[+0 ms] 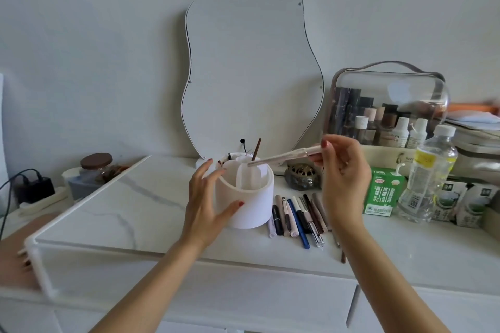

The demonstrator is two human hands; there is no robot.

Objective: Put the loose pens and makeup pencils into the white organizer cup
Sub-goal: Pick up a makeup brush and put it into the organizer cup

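Two bare forearms reach in over the front edge of the white worktop (pixel 113 213). The left hand (pixel 207 205) is spread wide, thumb and fingers cupping the side of the white organizer cup (pixel 247 204) without quite closing on it, as if to steady it. The right hand (pixel 342 167) pinches a pale makeup pencil (pixel 281 157) by its rear end, the tip hovering just above the cup's central compartment. So the step in hand appears to be dropping this pencil in. The next move calls for tilting it upright and letting go, then returning to the loose pens (pixel 297 217), which lie in a row just beside the cup, toward the front edge.
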